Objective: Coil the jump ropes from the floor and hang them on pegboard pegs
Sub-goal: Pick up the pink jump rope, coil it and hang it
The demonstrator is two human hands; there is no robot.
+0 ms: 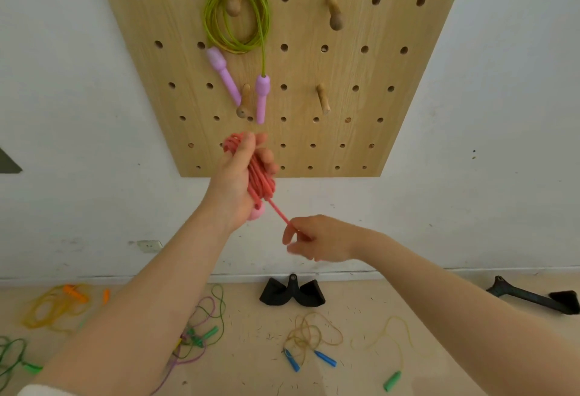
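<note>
- No brand, label or writing could be read on anything in view
- The left hand, at the centre of the frame, was clamped around a red jump rope wound into a tight bundle, thumb lying up along the coil and fingertips curled round its far side; a pink handle poked out under the heel of the palm
- A single taut strand ran from the bundle down and right to the right hand, which pinched it between thumb and forefinger, the other fingers loosely curled and blurred
- The two hands were apart, joined only by that strand
- Along the lower left floor lay an orange-handled rope, a green rope at the edge, and a purple and green tangle partly hidden by the left forearm
- Upper centre, the wooden pegboard carried a coiled yellow-green rope on a peg, its lilac handles hanging beside a lower peg; two more pegs stood bare to the right
- Lower centre, a black object sat against the wall, with a blue-handled rope in front of it
- Lower right lay a pale yellow rope with a green handle and a dark bar-shaped object
</note>
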